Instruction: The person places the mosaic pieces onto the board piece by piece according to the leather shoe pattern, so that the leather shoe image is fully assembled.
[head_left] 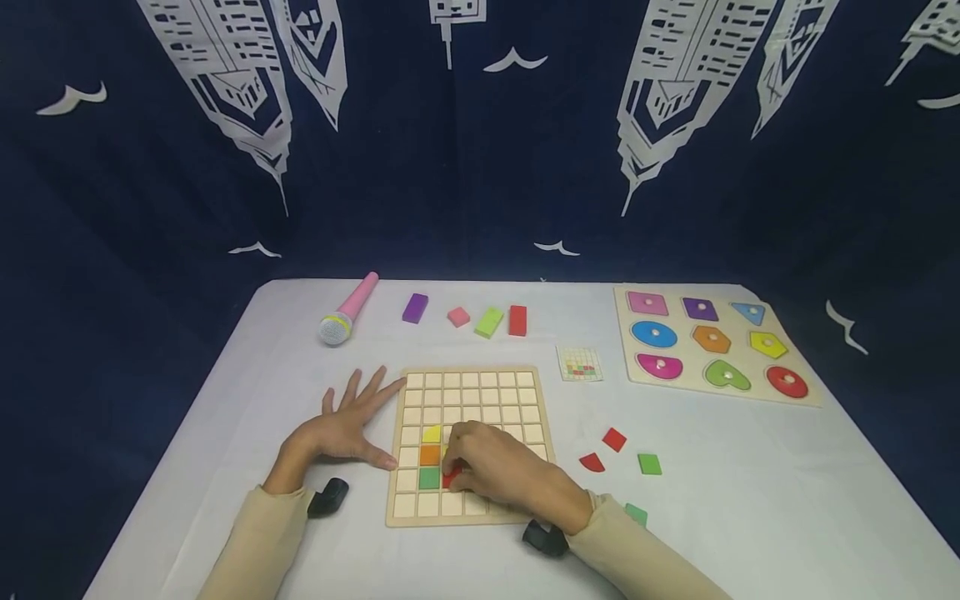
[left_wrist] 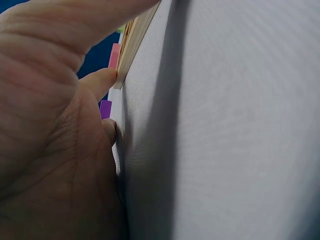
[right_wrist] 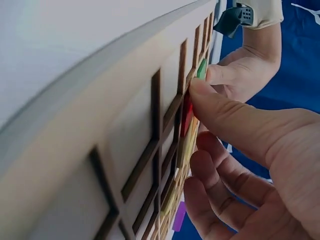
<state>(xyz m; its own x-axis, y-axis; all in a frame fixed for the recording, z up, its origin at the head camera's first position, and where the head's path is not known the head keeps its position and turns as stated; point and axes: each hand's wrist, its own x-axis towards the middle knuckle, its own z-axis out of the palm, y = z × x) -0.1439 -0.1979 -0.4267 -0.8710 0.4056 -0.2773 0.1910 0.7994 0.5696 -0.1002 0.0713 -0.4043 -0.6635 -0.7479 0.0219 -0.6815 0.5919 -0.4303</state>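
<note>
- At the left edge of the grid board (head_left: 471,522), the left hand (head_left: 345,429) lies with fingers spread; forefinger and thumb tips touch the rim, the others fan over the tabletop (head_left: 750,500).
- Over the lower middle of the board: right hand (head_left: 498,462), fingers bent, thumb and forefinger pinching a red piece (head_left: 451,479). Wrist crosses the board's near right corner.
- Red piece position: third column from left, second row from the near edge, just beside a green square (head_left: 429,478).
- Same column as the green square, going away: orange square (head_left: 430,455), then yellow piece (head_left: 431,434). More yellow shows by the right fingers, mostly hidden.
- Right of the board, apart from it: red square (head_left: 614,439), red wedge (head_left: 592,462), green tile (head_left: 649,464); a further green piece (head_left: 636,513) sits partly behind the right sleeve.
- Near the board's far right corner: pattern card (head_left: 580,364), room between the two.
- Beyond the far edge: strip of tabletop, then four blocks in a row, the purple block (head_left: 415,308) leftmost.
- Room: wide tabletop stretches left of the left hand and right of the loose tiles.
</note>
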